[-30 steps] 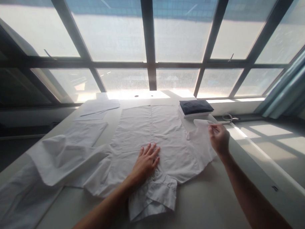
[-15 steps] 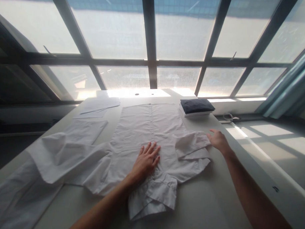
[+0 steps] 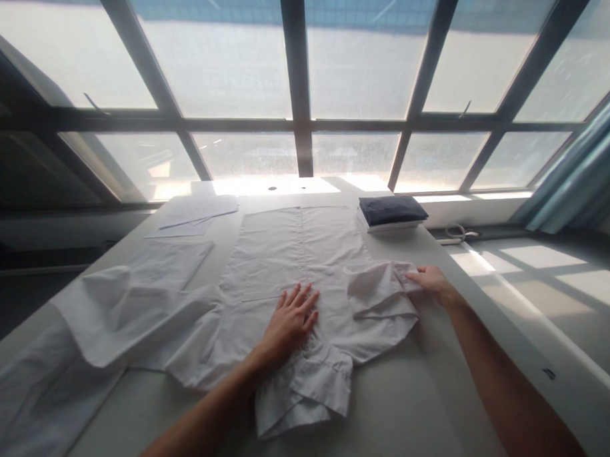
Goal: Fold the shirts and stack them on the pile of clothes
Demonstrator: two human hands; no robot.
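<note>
A white button-up shirt (image 3: 274, 247) lies spread on the table, its buttoned front facing up and its collar toward me. My left hand (image 3: 292, 315) rests flat on the shirt just beyond the collar, fingers spread. At the right side, my right hand (image 3: 430, 282) pinches the edge of the shirt's right-hand sleeve (image 3: 378, 284), which is folded back in loose creases. The other sleeve (image 3: 146, 316) stretches out to the left in rumpled folds.
On the table's (image 3: 399, 405) far right sits a folded stack with a dark garment (image 3: 393, 210) on top of white ones. Sheets of paper (image 3: 200, 211) lie at the far left. More white cloth (image 3: 34, 386) spreads at the near left. Windows (image 3: 360, 70) stand behind.
My right hand has moved slightly left and closed its fingers on the sleeve's edge. My left hand stays flat on the shirt.
</note>
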